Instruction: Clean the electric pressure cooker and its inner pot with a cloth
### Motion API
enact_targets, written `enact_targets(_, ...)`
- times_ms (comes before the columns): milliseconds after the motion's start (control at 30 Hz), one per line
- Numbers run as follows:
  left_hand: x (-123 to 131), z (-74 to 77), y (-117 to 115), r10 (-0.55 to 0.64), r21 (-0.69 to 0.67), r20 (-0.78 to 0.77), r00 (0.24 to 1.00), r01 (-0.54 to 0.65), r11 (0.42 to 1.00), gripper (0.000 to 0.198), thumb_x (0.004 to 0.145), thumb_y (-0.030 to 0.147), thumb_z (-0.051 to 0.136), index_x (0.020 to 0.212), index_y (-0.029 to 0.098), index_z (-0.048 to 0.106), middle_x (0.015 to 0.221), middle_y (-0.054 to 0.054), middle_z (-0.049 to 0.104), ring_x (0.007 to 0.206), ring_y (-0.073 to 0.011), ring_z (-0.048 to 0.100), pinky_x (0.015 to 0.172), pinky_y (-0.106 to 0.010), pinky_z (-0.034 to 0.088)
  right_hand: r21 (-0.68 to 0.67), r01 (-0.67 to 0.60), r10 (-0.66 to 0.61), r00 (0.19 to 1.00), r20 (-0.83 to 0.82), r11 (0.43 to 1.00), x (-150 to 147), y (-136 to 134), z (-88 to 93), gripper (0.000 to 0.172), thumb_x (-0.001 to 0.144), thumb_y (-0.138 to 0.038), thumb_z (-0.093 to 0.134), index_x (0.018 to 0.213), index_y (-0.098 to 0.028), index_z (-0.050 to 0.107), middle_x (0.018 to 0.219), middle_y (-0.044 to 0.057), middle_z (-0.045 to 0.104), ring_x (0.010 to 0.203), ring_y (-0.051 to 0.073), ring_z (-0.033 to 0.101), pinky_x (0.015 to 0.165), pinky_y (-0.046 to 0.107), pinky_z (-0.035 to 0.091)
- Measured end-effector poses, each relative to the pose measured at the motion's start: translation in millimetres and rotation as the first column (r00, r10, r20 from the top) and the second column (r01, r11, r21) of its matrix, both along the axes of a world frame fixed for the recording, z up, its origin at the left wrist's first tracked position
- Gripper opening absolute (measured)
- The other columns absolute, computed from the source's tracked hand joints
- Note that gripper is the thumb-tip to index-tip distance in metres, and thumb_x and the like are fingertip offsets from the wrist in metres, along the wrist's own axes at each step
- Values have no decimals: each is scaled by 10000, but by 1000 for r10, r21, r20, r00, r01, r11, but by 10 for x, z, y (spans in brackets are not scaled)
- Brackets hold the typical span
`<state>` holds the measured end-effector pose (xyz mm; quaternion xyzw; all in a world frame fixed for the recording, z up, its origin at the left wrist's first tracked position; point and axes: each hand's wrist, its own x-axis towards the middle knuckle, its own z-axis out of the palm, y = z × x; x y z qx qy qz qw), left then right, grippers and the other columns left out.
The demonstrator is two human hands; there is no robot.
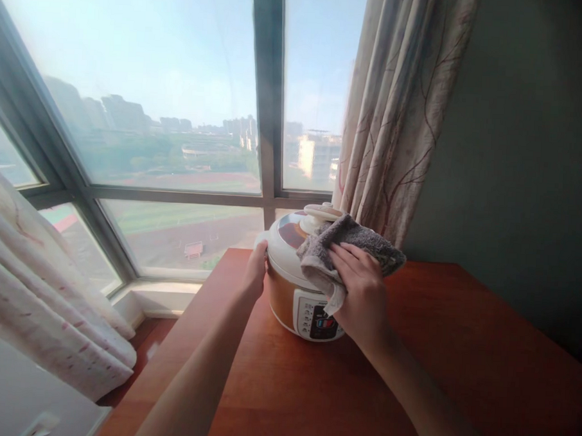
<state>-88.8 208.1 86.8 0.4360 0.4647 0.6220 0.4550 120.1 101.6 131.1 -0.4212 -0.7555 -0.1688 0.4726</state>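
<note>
An electric pressure cooker [282,295], white and orange-brown with a front control panel [318,319], stands upright on the wooden table. My left hand [256,268] grips the white handle at the cooker's left side. Over the right part of the lid lies a grey cloth [350,237], bunched and folded, with a lighter corner hanging toward the panel. My right hand [362,285] presses this cloth against the lid, fingers together on top of it. The lid's knob [323,212] rises just behind the cloth. The cooker's right side is hidden by the cloth and my right hand.
The reddish-brown table [273,397] reaches toward the windows, its left edge dropping to the floor. A patterned curtain [397,107] hangs behind the cooker, and another curtain [41,303] hangs at left. A dark wall [515,157] borders the right side.
</note>
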Motion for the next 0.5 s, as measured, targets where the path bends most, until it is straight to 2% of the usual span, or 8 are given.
enact_targets(133, -38, -20, 7, -83, -69, 84, 993, 89, 994, 365, 807, 499, 514, 975, 226, 689, 987, -61, 738, 1022, -276, 626, 859, -366, 487, 4, -53, 53, 999, 9, 999, 75, 50, -32, 445, 824, -209, 591, 1264, -147, 613, 1334, 122, 626, 1320, 322, 472, 1111, 515, 375)
enact_targets(200, -57, -41, 22, -84, -75, 83, 993, 90, 993, 377, 808, 499, 520, 1008, 230, 692, 1031, -66, 735, 1063, -287, 615, 866, -373, 483, -24, -34, 35, 999, 26, 999, 132, 95, -20, 523, 794, -204, 601, 1308, -110, 574, 1373, 153, 588, 1355, 333, 441, 1140, 525, 354)
enact_targets(300, -84, -76, 50, -104, -56, 89, 991, 109, 992, 404, 801, 503, 545, 1073, 242, 689, 1110, -71, 727, 1128, -297, 594, 887, -381, 478, -73, 1, 2, 999, 36, 997, 250, 213, 0, 620, 766, -212, 616, 1369, -101, 524, 1395, 166, 567, 1339, 328, 471, 1155, 512, 355)
enact_targets(400, -97, -98, 74, -102, -51, 91, 991, 107, 993, 427, 778, 519, 573, 1081, 243, 691, 1118, -82, 727, 1113, -304, 603, 867, -387, 487, -93, 0, -3, 1000, -30, 996, 425, 424, 43, 549, 776, -235, 608, 1313, -124, 578, 1330, 158, 621, 1282, 308, 537, 1132, 475, 400)
enact_targets(500, -87, -92, 76, -87, -52, 83, 993, 91, 994, 441, 764, 538, 568, 1053, 229, 691, 1042, -79, 737, 1045, -297, 625, 828, -375, 494, -144, -54, 36, 992, -123, 988, 604, 673, 159, 455, 765, -211, 582, 1212, -151, 638, 1254, 129, 670, 1218, 276, 593, 1108, 434, 425)
